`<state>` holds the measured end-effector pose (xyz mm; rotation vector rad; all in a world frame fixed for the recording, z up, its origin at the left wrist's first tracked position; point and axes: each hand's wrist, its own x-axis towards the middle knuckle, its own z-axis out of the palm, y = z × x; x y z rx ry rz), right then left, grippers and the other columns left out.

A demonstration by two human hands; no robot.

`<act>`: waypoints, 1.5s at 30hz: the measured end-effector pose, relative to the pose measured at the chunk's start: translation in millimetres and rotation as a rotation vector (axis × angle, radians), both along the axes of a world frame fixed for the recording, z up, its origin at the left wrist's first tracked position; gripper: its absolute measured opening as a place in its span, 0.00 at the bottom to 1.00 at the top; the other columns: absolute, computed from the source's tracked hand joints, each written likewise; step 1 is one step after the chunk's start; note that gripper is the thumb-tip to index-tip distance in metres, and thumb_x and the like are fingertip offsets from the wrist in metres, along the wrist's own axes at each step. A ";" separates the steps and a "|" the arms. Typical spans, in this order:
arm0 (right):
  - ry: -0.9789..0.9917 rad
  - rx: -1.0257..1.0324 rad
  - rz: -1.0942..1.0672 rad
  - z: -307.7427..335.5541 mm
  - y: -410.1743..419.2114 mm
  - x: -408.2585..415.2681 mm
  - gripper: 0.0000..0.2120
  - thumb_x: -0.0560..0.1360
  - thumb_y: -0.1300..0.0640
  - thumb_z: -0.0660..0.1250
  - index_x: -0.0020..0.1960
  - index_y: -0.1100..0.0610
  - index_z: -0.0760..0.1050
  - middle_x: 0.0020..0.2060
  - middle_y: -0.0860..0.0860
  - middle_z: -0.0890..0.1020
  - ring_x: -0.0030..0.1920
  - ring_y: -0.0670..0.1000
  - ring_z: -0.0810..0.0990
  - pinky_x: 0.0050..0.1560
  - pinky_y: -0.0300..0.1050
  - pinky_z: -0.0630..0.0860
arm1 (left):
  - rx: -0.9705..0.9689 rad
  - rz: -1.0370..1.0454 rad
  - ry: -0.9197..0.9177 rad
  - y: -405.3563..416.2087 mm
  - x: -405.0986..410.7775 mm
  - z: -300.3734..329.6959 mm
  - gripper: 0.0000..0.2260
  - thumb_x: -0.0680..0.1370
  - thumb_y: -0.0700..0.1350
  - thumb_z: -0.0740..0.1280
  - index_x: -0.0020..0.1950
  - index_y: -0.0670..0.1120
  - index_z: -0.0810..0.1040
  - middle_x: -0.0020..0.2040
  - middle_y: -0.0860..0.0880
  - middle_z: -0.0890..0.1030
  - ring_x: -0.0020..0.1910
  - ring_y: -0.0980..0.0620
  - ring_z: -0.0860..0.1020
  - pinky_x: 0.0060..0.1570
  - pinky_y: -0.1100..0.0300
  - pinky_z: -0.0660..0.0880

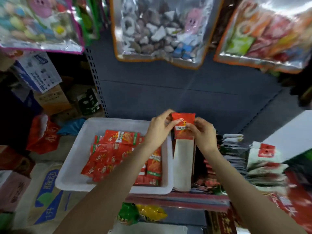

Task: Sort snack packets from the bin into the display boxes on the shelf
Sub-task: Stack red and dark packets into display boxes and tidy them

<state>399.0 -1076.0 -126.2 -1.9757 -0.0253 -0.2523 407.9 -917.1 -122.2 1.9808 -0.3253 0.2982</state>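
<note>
Snack packets are what we are sorting, and one red packet (183,125) stands upright between both our hands, held just above the far end of a narrow white display box (183,163). Our left hand (159,128) has its grip closed on the packet's left edge, thumb across the front and fingers curled behind the top corner. Our right hand (203,132) pinches the right edge, thumb on the printed face. The packet's lower edge sits at the mouth of the box; whether it touches the cardboard we cannot tell. The box runs lengthwise toward us, just beside the right wall of a white plastic bin (70,168). In the bin lie many more red packets (108,152), loosely heaped on the left and stacked more neatly along the right side under our left forearm. To the right of the box, dark and pale packets (236,149) stand in rows on the shelf, blurred. Large clear bags of sweets (158,31) hang above against the grey back panel (185,85). Cardboard cartons (50,97) are piled at the left.
</note>
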 end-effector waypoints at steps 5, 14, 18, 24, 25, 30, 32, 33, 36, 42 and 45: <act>0.061 0.030 -0.015 3.7 -31.0 12.5 0.04 0.75 0.64 0.66 0.47 0.56 0.78 0.40 0.45 0.83 0.41 0.46 0.82 0.46 0.44 0.79 | 0.028 0.056 0.038 -38.3 22.7 1.8 0.06 0.75 0.41 0.70 0.50 0.41 0.77 0.40 0.52 0.78 0.44 0.51 0.80 0.50 0.59 0.76; 0.159 -0.086 0.117 15.5 -41.1 50.4 0.07 0.72 0.65 0.69 0.50 0.59 0.79 0.47 0.55 0.84 0.49 0.54 0.83 0.54 0.55 0.79 | 0.173 0.149 -0.026 -40.1 41.7 3.3 0.08 0.78 0.40 0.66 0.53 0.37 0.77 0.45 0.43 0.82 0.43 0.48 0.81 0.46 0.62 0.74; 0.225 -0.248 0.169 17.8 -42.3 60.7 0.03 0.72 0.64 0.70 0.45 0.60 0.78 0.44 0.56 0.83 0.45 0.54 0.82 0.47 0.45 0.78 | 0.208 0.084 0.135 -40.6 56.8 12.3 0.08 0.77 0.40 0.66 0.54 0.39 0.77 0.48 0.45 0.81 0.46 0.52 0.78 0.44 0.67 0.70; 0.027 -0.341 0.132 19.4 -51.9 60.5 0.08 0.73 0.61 0.68 0.53 0.57 0.78 0.42 0.48 0.81 0.42 0.48 0.79 0.43 0.39 0.74 | 0.167 0.048 0.156 -54.9 60.5 12.5 0.06 0.76 0.39 0.68 0.50 0.38 0.78 0.47 0.43 0.82 0.47 0.48 0.80 0.48 0.62 0.74; 0.010 -0.367 0.129 19.3 -54.2 61.2 0.08 0.74 0.60 0.68 0.53 0.56 0.78 0.42 0.49 0.82 0.43 0.49 0.80 0.45 0.41 0.75 | 0.123 0.041 0.180 -55.4 59.9 11.1 0.05 0.76 0.39 0.69 0.50 0.39 0.78 0.47 0.44 0.82 0.48 0.49 0.81 0.49 0.61 0.75; 0.012 -0.504 0.121 16.5 -62.1 67.9 0.05 0.75 0.59 0.67 0.50 0.55 0.79 0.45 0.52 0.83 0.45 0.52 0.81 0.46 0.44 0.76 | 0.145 -0.031 0.429 -45.9 55.6 -15.7 0.23 0.74 0.29 0.61 0.67 0.46 0.71 0.64 0.49 0.75 0.67 0.50 0.71 0.67 0.57 0.67; 0.004 -0.498 0.111 17.5 -60.8 69.0 0.04 0.75 0.59 0.68 0.49 0.56 0.79 0.44 0.51 0.83 0.44 0.51 0.81 0.45 0.42 0.75 | 0.324 -0.085 0.516 -44.8 56.5 -24.3 0.28 0.75 0.30 0.58 0.73 0.49 0.64 0.71 0.49 0.68 0.71 0.50 0.65 0.69 0.57 0.63; -0.002 -0.489 0.114 18.2 -59.5 68.8 0.03 0.75 0.60 0.68 0.48 0.57 0.79 0.44 0.51 0.83 0.43 0.50 0.80 0.44 0.41 0.74 | 0.357 -0.122 0.548 -45.8 57.3 -26.3 0.26 0.77 0.31 0.58 0.73 0.48 0.66 0.71 0.48 0.69 0.70 0.48 0.66 0.67 0.56 0.63; -0.003 -0.453 0.142 18.5 -54.4 67.0 0.02 0.74 0.61 0.68 0.43 0.57 0.78 0.40 0.49 0.81 0.39 0.46 0.77 0.39 0.35 0.70 | 0.357 -0.136 0.584 -49.0 57.5 -27.5 0.13 0.79 0.36 0.60 0.61 0.44 0.75 0.60 0.44 0.78 0.60 0.45 0.75 0.58 0.57 0.69; 0.071 -0.567 0.227 10.7 -48.4 66.1 0.09 0.74 0.60 0.68 0.38 0.51 0.72 0.37 0.51 0.81 0.40 0.54 0.80 0.41 0.48 0.76 | 0.419 -0.057 0.483 -37.8 53.6 -33.1 0.13 0.79 0.38 0.60 0.62 0.43 0.75 0.59 0.45 0.79 0.55 0.50 0.75 0.50 0.64 0.67; 0.097 -0.589 0.253 11.6 -45.2 65.6 0.05 0.74 0.59 0.68 0.40 0.53 0.76 0.38 0.51 0.81 0.41 0.53 0.80 0.43 0.49 0.77 | 0.397 -0.074 0.510 -35.3 53.8 -33.0 0.15 0.78 0.36 0.58 0.64 0.43 0.74 0.60 0.45 0.78 0.57 0.49 0.76 0.52 0.62 0.69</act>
